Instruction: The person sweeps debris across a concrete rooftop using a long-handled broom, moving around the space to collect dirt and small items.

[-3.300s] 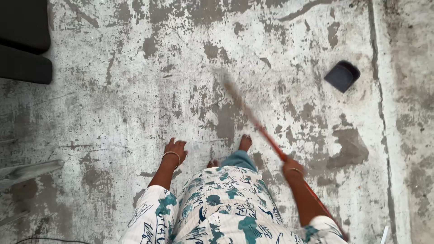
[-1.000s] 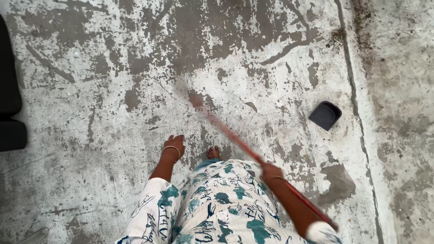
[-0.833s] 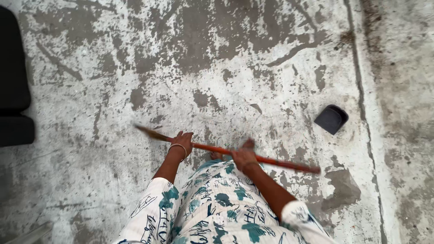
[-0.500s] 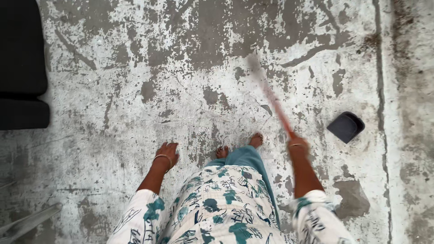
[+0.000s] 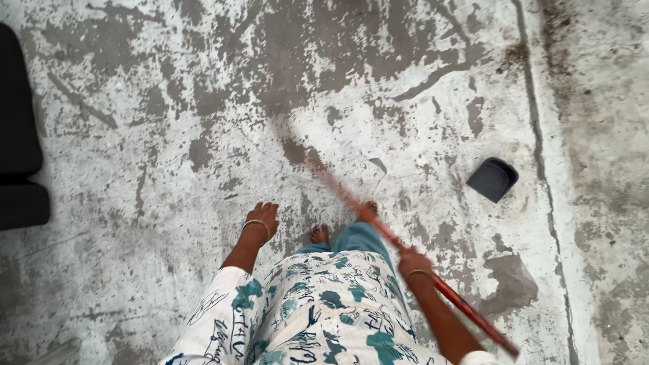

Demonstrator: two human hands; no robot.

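Gripping: right hand [image 5: 414, 261] closed around red broom handle [image 5: 451, 297], lower right.
Hanging: left hand [image 5: 262, 216] open, empty, centre.
Dustpan [image 5: 492, 179]: right.

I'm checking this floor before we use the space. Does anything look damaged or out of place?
The concrete floor is badly worn: its pale coating has flaked off in dark patches all over. A dark dustpan lies alone on it, apart from the red-handled broom gripped in the right hand.

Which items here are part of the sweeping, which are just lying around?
In use:
- red-handled broom, gripped by right hand
- concrete floor under its blurred head
- left hand, empty

Lying about:
- dark dustpan, untouched
- black object at left edge
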